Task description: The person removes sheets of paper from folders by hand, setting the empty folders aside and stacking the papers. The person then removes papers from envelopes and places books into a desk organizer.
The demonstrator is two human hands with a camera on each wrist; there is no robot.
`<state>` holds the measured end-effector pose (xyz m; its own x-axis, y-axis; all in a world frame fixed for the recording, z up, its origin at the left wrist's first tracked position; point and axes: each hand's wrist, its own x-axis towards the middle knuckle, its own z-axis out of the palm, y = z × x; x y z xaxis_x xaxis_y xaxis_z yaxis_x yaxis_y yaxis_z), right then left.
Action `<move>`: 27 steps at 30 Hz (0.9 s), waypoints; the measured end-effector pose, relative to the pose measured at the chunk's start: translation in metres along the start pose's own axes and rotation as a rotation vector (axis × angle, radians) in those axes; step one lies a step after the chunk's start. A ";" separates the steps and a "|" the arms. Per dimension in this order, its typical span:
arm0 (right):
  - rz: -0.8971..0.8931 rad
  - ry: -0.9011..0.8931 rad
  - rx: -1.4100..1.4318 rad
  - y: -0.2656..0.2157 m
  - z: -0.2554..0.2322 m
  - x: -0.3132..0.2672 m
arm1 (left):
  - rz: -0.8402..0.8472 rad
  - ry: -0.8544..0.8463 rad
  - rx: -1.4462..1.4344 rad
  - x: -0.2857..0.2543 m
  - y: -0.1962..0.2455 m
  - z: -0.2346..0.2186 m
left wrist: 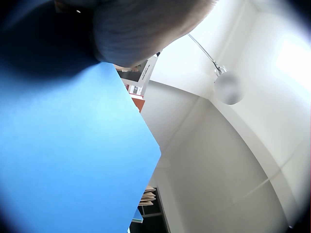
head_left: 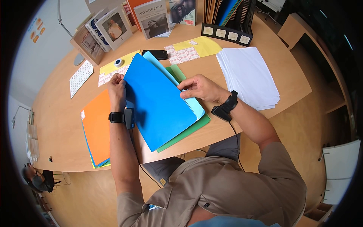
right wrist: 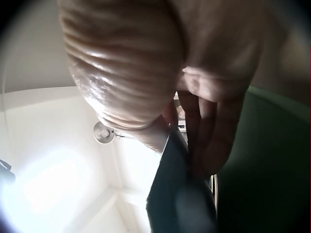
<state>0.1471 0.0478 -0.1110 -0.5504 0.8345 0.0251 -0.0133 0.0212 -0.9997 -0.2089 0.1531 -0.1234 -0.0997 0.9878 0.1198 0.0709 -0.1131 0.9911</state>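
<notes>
A bright blue folder point(head_left: 162, 109) is tilted up in front of the person, with a light blue folder point(head_left: 194, 108) showing along its right side. Under both lies a green folder point(head_left: 185, 135) on the table. The left hand point(head_left: 118, 92) pinches the blue folder's upper left edge, and the left wrist view shows the blue folder's broad face point(left wrist: 73, 145) below the palm. At the opposite edge, the right hand point(head_left: 204, 89) has its thumb on top and its fingers behind. A thin folder edge point(right wrist: 170, 184) sits between thumb and fingers in the right wrist view.
An orange folder point(head_left: 96, 125) tops a pile at left. White paper point(head_left: 249, 75) is stacked at right. Behind are yellow label sheets point(head_left: 206, 45), a black stapler point(head_left: 157, 55), a small white roll point(head_left: 118, 62), standing books point(head_left: 113, 28) and a black file organizer point(head_left: 227, 34).
</notes>
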 end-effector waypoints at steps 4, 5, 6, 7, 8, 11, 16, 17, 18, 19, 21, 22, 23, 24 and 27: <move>-0.001 0.006 0.003 -0.001 0.001 -0.001 | -0.009 -0.031 -0.035 0.001 -0.002 -0.003; -0.006 0.010 0.000 0.000 0.001 -0.001 | -0.011 -0.039 -0.045 0.001 -0.001 -0.003; -0.006 0.009 0.000 0.000 0.001 0.000 | -0.011 -0.038 -0.045 0.001 -0.001 -0.002; -0.007 0.014 0.001 0.001 0.001 0.000 | -0.010 -0.030 -0.048 -0.001 0.001 -0.001; -0.009 0.018 0.002 0.001 0.001 0.000 | -0.010 -0.023 -0.051 -0.002 0.004 0.001; -0.031 0.037 -0.031 0.010 0.000 0.003 | 0.030 0.003 0.058 -0.006 0.009 0.007; -0.026 0.065 -0.145 0.012 -0.002 0.006 | 0.141 -0.019 0.268 -0.010 0.009 0.023; -0.044 0.091 -0.134 0.011 0.001 0.006 | 0.189 -0.037 0.319 -0.012 0.010 0.026; -0.044 0.089 -0.135 0.012 0.005 0.007 | 0.284 -0.098 0.399 -0.007 0.002 0.024; -0.091 0.174 -0.107 0.013 0.009 0.008 | 0.284 -0.095 0.399 -0.013 0.009 0.028; -0.139 0.257 -0.078 0.019 0.009 0.011 | 0.464 -0.193 0.591 -0.038 0.040 0.042; -0.182 0.319 -0.049 0.022 0.007 0.014 | 0.394 -0.234 0.632 -0.044 0.051 0.045; -0.225 0.382 -0.019 0.025 0.004 0.016 | 0.446 -0.259 0.618 -0.045 0.050 0.045; -0.244 0.433 -0.106 0.027 0.000 0.016 | 0.474 -0.269 0.631 -0.043 0.045 0.045; -0.272 0.579 -0.210 0.025 0.001 0.018 | 0.456 -0.269 0.647 -0.044 0.046 0.047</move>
<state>0.1362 0.0633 -0.1359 -0.0131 0.9435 0.3311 0.1062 0.3305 -0.9378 -0.1547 0.1097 -0.0861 0.3111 0.8613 0.4017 0.6112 -0.5050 0.6094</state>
